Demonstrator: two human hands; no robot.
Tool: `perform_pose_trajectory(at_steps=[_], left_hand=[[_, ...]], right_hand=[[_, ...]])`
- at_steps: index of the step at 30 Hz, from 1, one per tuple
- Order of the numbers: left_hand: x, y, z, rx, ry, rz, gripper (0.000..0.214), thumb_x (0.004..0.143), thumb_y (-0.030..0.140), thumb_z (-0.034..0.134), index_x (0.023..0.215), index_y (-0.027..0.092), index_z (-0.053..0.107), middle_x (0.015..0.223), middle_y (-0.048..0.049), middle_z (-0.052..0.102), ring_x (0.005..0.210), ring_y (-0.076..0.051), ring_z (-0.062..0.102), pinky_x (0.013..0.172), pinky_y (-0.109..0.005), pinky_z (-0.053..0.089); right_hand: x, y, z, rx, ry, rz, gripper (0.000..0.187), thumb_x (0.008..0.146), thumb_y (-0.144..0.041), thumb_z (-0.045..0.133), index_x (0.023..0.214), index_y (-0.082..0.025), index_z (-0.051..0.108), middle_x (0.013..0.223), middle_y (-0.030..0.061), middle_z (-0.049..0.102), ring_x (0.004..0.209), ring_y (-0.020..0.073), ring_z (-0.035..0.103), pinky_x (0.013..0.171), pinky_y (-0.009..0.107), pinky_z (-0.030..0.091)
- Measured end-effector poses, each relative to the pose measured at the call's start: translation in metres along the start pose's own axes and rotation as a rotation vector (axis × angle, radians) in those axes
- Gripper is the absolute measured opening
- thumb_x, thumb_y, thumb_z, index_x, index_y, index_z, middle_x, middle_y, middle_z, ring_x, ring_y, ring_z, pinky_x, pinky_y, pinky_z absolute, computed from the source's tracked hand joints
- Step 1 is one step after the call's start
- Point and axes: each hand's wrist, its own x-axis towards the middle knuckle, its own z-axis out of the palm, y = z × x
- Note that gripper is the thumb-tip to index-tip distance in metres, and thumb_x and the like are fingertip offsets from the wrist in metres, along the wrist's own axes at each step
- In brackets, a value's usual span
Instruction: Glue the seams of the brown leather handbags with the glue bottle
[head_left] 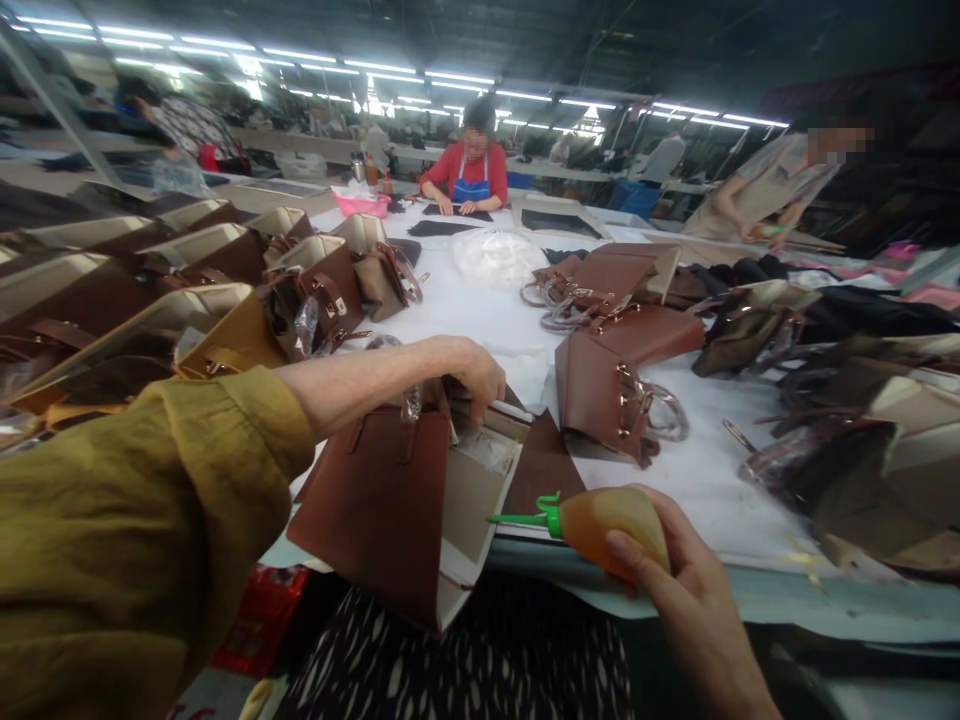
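A brown handbag [386, 500] lies tilted at the table's front edge, its beige-lined opening facing right. Reaching across it, my left hand [480, 378] has its fingers closed on the far edge of the opening; part of the grip is hidden. My right hand [686, 560] is wrapped round a squeeze bottle [611, 525] of amber liquid with a green nozzle. The nozzle tip points left, close to the rim of the bag's opening. Behind the bottle lies a flat brown piece [544, 465], partly covered by the bag.
Several brown handbags stand in rows at the left, including a tan one [232, 335]. More brown bags [600, 390] with wrapped handles lie to the right. Clear plastic [495, 255] sits mid-table. A co-worker in red [476, 170] works opposite; another person [772, 190] stands at right.
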Motion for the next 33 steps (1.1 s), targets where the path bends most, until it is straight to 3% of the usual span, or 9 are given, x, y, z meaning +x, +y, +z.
perform_pose_trajectory(at_steps=[7, 13, 17, 20, 23, 27, 30, 33], left_hand=[[-0.001, 0.008, -0.001, 0.084, -0.037, -0.137, 0.029, 0.050, 0.018, 0.067, 0.079, 0.018, 0.073, 0.060, 0.0012, 0.063, 0.067, -0.018, 0.053, 0.067, -0.029, 0.046], [-0.006, 0.017, 0.001, 0.159, -0.018, -0.179, 0.032, 0.052, 0.018, 0.067, 0.083, 0.018, 0.072, 0.066, 0.0009, 0.066, 0.067, -0.018, 0.054, 0.066, -0.028, 0.046], [-0.011, 0.022, 0.002, 0.198, -0.001, -0.188, 0.035, 0.053, 0.018, 0.067, 0.088, 0.018, 0.072, 0.069, 0.0011, 0.067, 0.068, -0.018, 0.054, 0.066, -0.027, 0.045], [-0.023, 0.030, -0.002, 0.260, 0.024, -0.172, 0.039, 0.055, 0.020, 0.066, 0.094, 0.019, 0.070, 0.075, 0.0008, 0.068, 0.071, -0.017, 0.054, 0.067, -0.026, 0.043], [-0.044, 0.044, -0.012, 0.359, 0.098, -0.202, 0.040, 0.059, 0.022, 0.065, 0.098, 0.019, 0.068, 0.082, -0.0002, 0.067, 0.074, -0.017, 0.055, 0.068, -0.025, 0.042], [-0.070, 0.065, -0.027, 0.479, 0.309, -0.330, 0.041, 0.061, 0.020, 0.067, 0.102, 0.018, 0.064, 0.082, 0.0003, 0.065, 0.081, -0.018, 0.056, 0.073, -0.024, 0.040], [-0.079, 0.066, -0.032, 0.536, 0.403, -0.381, 0.038, 0.062, 0.015, 0.065, 0.100, 0.016, 0.064, 0.085, -0.0018, 0.065, 0.085, -0.020, 0.056, 0.077, -0.025, 0.040], [-0.077, 0.058, -0.027, 0.483, 0.433, -0.320, 0.031, 0.061, 0.010, 0.063, 0.092, 0.015, 0.065, 0.084, -0.0039, 0.065, 0.083, -0.020, 0.057, 0.077, -0.026, 0.041]], right_hand=[[-0.016, 0.004, 0.004, -0.028, 0.004, 0.042, 0.054, 0.065, -0.051, 0.070, 0.107, -0.021, 0.055, 0.081, 0.0018, 0.062, 0.063, 0.0194, 0.052, 0.044, 0.024, 0.040], [-0.027, 0.013, 0.007, -0.032, 0.031, 0.079, 0.056, 0.060, -0.052, 0.072, 0.106, -0.023, 0.057, 0.091, 0.0020, 0.065, 0.083, 0.0250, 0.058, 0.058, 0.026, 0.046], [-0.031, 0.015, 0.009, 0.002, 0.045, 0.112, 0.056, 0.061, -0.052, 0.071, 0.106, -0.023, 0.057, 0.086, 0.0017, 0.065, 0.076, 0.0247, 0.059, 0.050, 0.027, 0.045], [-0.029, 0.017, 0.009, 0.097, 0.033, 0.162, 0.054, 0.062, -0.052, 0.071, 0.106, -0.024, 0.056, 0.077, -0.0001, 0.063, 0.059, 0.0197, 0.055, 0.043, 0.026, 0.040], [-0.022, 0.019, 0.009, 0.252, 0.009, 0.179, 0.048, 0.066, -0.050, 0.069, 0.104, -0.022, 0.056, 0.071, -0.0009, 0.060, 0.049, 0.0151, 0.048, 0.039, 0.024, 0.032], [-0.005, 0.018, 0.011, 0.441, 0.046, 0.139, 0.039, 0.071, -0.045, 0.068, 0.100, -0.021, 0.057, 0.073, 0.0003, 0.061, 0.052, 0.0135, 0.047, 0.042, 0.023, 0.034], [0.010, 0.015, 0.014, 0.483, 0.060, 0.061, 0.034, 0.073, -0.042, 0.068, 0.098, -0.021, 0.056, 0.075, -0.0006, 0.061, 0.054, 0.0133, 0.049, 0.045, 0.023, 0.039], [0.026, 0.014, 0.016, 0.389, 0.062, -0.083, 0.032, 0.077, -0.042, 0.065, 0.098, -0.021, 0.054, 0.076, -0.0005, 0.060, 0.056, 0.0141, 0.050, 0.048, 0.025, 0.043]])
